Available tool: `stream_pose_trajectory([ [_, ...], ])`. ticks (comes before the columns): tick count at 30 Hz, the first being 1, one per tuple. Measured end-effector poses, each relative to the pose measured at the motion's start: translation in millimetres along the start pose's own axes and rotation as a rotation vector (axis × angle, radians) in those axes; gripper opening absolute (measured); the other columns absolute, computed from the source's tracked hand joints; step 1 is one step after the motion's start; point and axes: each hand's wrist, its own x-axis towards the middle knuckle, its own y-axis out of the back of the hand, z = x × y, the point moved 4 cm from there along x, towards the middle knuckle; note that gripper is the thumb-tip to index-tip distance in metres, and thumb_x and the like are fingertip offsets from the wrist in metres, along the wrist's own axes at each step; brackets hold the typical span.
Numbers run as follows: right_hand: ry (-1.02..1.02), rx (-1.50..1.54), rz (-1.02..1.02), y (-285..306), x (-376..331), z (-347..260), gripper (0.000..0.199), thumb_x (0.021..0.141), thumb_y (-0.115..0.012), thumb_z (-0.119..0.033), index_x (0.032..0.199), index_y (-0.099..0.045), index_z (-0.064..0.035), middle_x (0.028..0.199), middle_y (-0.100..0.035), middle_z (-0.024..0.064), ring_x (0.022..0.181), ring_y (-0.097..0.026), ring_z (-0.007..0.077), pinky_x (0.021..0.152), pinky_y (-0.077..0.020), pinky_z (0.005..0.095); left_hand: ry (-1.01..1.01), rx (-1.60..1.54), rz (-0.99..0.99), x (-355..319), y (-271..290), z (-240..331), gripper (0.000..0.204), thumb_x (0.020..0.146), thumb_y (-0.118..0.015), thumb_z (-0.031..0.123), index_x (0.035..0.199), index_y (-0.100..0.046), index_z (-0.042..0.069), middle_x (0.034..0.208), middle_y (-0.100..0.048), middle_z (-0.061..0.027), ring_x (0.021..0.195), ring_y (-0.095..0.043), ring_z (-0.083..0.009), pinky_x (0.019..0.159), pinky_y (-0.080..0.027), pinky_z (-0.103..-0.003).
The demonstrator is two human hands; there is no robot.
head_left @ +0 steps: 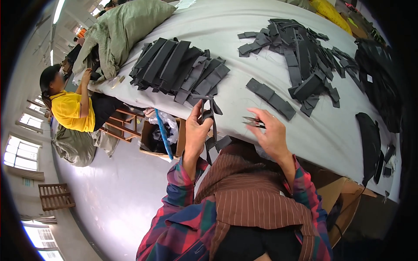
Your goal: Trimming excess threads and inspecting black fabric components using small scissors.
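While the left hand [197,126] grips a dark grey strap piece [210,114] near the centre of the frame, its fingers are closed around the upper part and the loose ends hang down past the worktop edge toward the person's lap. The strap piece sits just off the near edge of the grey worktop [244,56], slightly left of centre. The right hand [272,132], just right of centre, is closed on a small pair of metal snips [253,122], whose blades point left toward the strap piece without visibly touching it. Both forearms enter from the lower edge in plaid sleeves, over a brown striped apron [254,195].

On the worktop directly above the right hand lie two flat grey strips [271,98], set end to end. At upper centre-left sits a fanned stack of dark straps [176,67], overlapping one another. At upper right lies a looser heap of similar cut pieces [302,54], tangled and spread. A black bag part [369,139] rests at the right side of the worktop, with more black goods [381,74] above it.

At upper left a green sack [124,28] lies on the worktop end. Beside it, a co-worker in a yellow top [69,108] sits on a wooden stool [124,126]. An open cardboard box [161,137] stands on the floor under the worktop edge.
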Motion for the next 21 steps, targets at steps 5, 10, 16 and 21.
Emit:
stream_pose_trajectory([
  [5,0.332,-0.173,0.097,-4,9,-34,0.026,0.077,-0.069,-0.019,0.103,-0.063,-0.0146,0.079,-0.058,0.0017,0.067,-0.052,0.0225,0.061,-0.0349,0.0350,-0.179,0.311,0.044,-4,-6,1,0.059,0.074,-0.055,0.000,0.132,-0.043,-0.006,0.101,-0.060,-0.0079,0.081,-0.055,-0.0081,0.068,-0.045,-0.020],
  [10,0.343,-0.207,0.119,-9,10,-38,0.022,0.077,-0.069,-0.019,0.099,-0.066,-0.0142,0.074,-0.058,0.0008,0.065,-0.050,0.0224,0.061,-0.0340,0.0351,-0.345,0.490,0.031,-11,-14,8,0.058,0.069,-0.060,0.004,0.125,-0.048,-0.007,0.099,-0.056,-0.0158,0.088,-0.058,-0.0250,0.079,-0.046,-0.031],
  [16,0.295,-0.223,0.068,-1,0,-30,0.016,0.077,-0.069,-0.017,0.092,-0.068,-0.0123,0.075,-0.062,0.0009,0.065,-0.053,0.0242,0.062,-0.0368,0.0363,-0.436,0.537,0.011,-16,-17,3,0.057,0.069,-0.061,0.008,0.123,-0.050,-0.005,0.091,-0.052,-0.0177,0.083,-0.055,-0.0316,0.076,-0.046,-0.036],
  [21,0.045,0.004,0.152,30,-13,12,0.019,0.080,-0.067,-0.011,0.098,-0.068,-0.0076,0.086,-0.067,0.0067,0.075,-0.060,0.0225,0.071,-0.0462,0.0320,-0.283,0.846,-0.367,-17,-12,-6,0.056,0.071,-0.062,0.013,0.125,-0.053,0.006,0.092,-0.052,-0.0209,0.088,-0.055,-0.0377,0.079,-0.046,-0.040],
])
